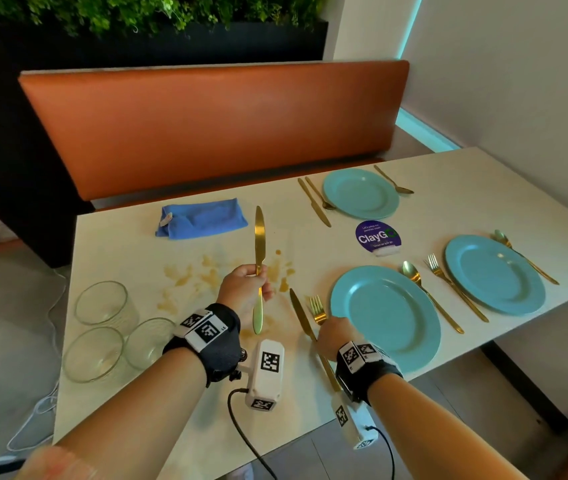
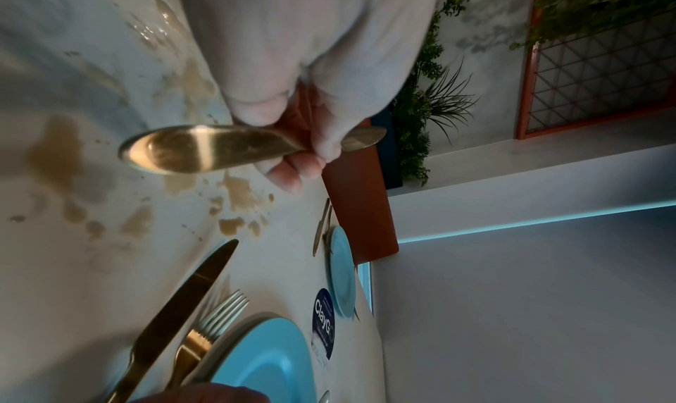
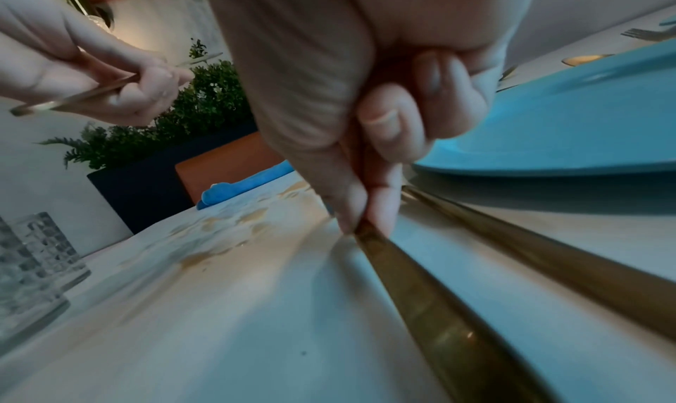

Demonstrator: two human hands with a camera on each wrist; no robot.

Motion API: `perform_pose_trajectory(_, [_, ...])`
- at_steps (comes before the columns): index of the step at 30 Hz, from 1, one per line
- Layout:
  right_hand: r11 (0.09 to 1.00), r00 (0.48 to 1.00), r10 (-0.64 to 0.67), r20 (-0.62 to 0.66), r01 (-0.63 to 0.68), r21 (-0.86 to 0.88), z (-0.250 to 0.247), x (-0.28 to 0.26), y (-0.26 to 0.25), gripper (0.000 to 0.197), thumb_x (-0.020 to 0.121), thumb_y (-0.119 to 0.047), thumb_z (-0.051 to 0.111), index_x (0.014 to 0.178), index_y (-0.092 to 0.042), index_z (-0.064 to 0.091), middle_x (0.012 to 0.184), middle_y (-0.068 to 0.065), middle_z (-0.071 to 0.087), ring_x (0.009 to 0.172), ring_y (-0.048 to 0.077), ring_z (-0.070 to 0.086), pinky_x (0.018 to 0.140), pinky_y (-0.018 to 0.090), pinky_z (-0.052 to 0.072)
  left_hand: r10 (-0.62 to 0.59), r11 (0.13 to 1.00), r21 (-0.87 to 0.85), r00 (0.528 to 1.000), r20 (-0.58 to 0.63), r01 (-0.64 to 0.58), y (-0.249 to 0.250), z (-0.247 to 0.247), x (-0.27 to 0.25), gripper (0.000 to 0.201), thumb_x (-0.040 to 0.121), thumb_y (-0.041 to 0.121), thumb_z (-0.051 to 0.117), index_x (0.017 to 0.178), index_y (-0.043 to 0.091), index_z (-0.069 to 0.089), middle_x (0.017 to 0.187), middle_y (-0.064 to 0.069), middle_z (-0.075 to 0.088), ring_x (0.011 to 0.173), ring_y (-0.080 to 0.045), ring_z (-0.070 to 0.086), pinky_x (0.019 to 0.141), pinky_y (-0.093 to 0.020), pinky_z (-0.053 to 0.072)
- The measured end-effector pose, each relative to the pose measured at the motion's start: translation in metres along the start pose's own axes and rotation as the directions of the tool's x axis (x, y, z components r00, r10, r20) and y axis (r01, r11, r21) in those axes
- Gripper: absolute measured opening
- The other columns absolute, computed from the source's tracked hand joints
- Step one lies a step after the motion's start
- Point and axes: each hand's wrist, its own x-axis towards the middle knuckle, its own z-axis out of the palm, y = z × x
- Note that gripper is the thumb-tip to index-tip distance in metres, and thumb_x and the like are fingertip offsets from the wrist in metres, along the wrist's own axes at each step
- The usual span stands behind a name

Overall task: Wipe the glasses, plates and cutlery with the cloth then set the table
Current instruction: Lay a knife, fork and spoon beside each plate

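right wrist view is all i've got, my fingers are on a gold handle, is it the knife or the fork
observer: a knife, lying left of the fork beside the nearest plate; the right hand pinches its handle
operator: what's in the left hand
observer: a second knife, which the left hand holds upright above the stained table
operator: how many glasses
observer: three glasses, grouped at the near left corner

glasses (image 1: 102,329) left, plates (image 1: 384,313) right, cloth (image 1: 203,218) behind
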Motion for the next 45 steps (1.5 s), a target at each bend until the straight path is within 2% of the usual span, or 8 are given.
perform_pose_trajectory(5, [0.997,0.994,0.071,-0.078,-0.069,0.040,0.001,-0.001,-0.003,0.024,0.090,-0.019,0.053,0.108,-0.007,0.062,0.107,0.007,0.065,0.097,0.024,0.065,0.072,0.027,0.049,-0.008,1.000,-0.013,1.000,0.010,0.008,-0.001,-0.005,-0.002,0.016,0.093,-0.001,0.051,0.084,0.009,0.059,0.073,-0.007,0.052,0.060,-0.015,0.051,0.047,-0.019,0.052])
perform_pose_trajectory(16, [0.991,0.986,0.114,-0.125,-0.105,0.079,-0.003,-0.012,-0.002,0.025,0.093,-0.012,0.045,0.110,-0.007,0.062,0.109,0.007,0.065,0.100,0.024,0.064,0.075,0.027,0.048,-0.013,1.000,0.009,1.000,0.023,0.012,0.000,-0.002,-0.005,0.011,0.094,-0.001,0.050,0.099,0.004,0.058,0.075,-0.007,0.054,0.063,-0.015,0.052,0.064,-0.028,0.052])
perform_pose_trajectory(27, [0.987,0.987,0.116,-0.115,-0.102,0.124,-0.010,-0.018,-0.002,0.026,0.093,-0.011,0.041,0.109,-0.006,0.062,0.110,0.009,0.065,0.101,0.025,0.064,0.078,0.028,0.049,-0.031,0.999,0.016,0.999,0.034,0.031,0.003,0.004,-0.008,0.012,0.093,0.002,0.053,0.087,0.009,0.060,0.073,-0.006,0.055,0.064,-0.015,0.053,0.072,-0.031,0.053])
perform_pose_trajectory(32, [0.984,0.985,0.077,-0.156,-0.050,0.174,-0.036,-0.024,-0.014,0.026,0.090,-0.020,0.052,0.109,-0.007,0.062,0.110,0.010,0.065,0.100,0.027,0.064,0.084,0.033,0.053,-0.028,1.000,-0.004,0.998,0.058,0.028,0.006,0.009,-0.008,0.012,0.093,0.004,0.055,0.084,0.010,0.058,0.074,-0.006,0.055,0.065,-0.016,0.053,0.072,-0.031,0.054])
perform_pose_trajectory(35, [0.944,0.981,-0.046,-0.190,0.105,0.314,-0.072,-0.027,-0.016,0.029,0.088,-0.030,0.057,0.105,-0.010,0.069,0.106,0.006,0.069,0.094,0.021,0.064,0.086,0.032,0.054,-0.030,0.999,-0.006,0.994,0.109,0.031,0.015,0.019,-0.009,0.006,0.094,0.006,0.054,0.091,0.009,0.059,0.082,-0.007,0.056,0.072,-0.017,0.055,0.071,-0.031,0.054])
perform_pose_trajectory(40, [0.755,0.946,-0.114,-0.305,0.282,0.592,-0.130,-0.037,-0.013,0.017,0.088,-0.023,0.059,0.095,-0.014,0.072,0.081,0.000,0.070,0.049,0.004,0.052,0.045,0.009,0.043,-0.008,1.000,0.021,0.964,0.265,0.002,0.036,0.052,-0.009,0.015,0.097,0.003,0.043,0.100,0.010,0.057,0.088,-0.010,0.059,0.080,-0.019,0.060,0.078,-0.035,0.053])
perform_pose_trajectory(42, [0.731,0.945,-0.093,-0.314,0.279,0.622,-0.143,-0.036,-0.007,0.015,0.086,-0.020,0.060,0.092,-0.013,0.073,0.059,-0.007,0.059,0.045,0.003,0.050,0.043,0.007,0.039,0.000,0.999,0.036,0.947,0.321,-0.013,0.044,0.066,-0.009,0.016,0.098,0.006,0.042,0.096,0.012,0.057,0.088,-0.010,0.060,0.080,-0.018,0.059,0.087,-0.040,0.052])
perform_pose_trajectory(45, [0.663,0.942,-0.056,-0.330,0.282,0.693,-0.154,-0.027,0.005,0.013,0.085,-0.019,0.062,0.086,-0.013,0.074,0.053,-0.007,0.054,0.044,0.004,0.048,0.047,0.013,0.038,0.018,0.998,0.050,0.927,0.374,-0.040,0.054,0.087,-0.003,0.015,0.099,0.009,0.042,0.096,0.014,0.056,0.093,-0.008,0.062,0.086,-0.019,0.060,0.087,-0.040,0.050])
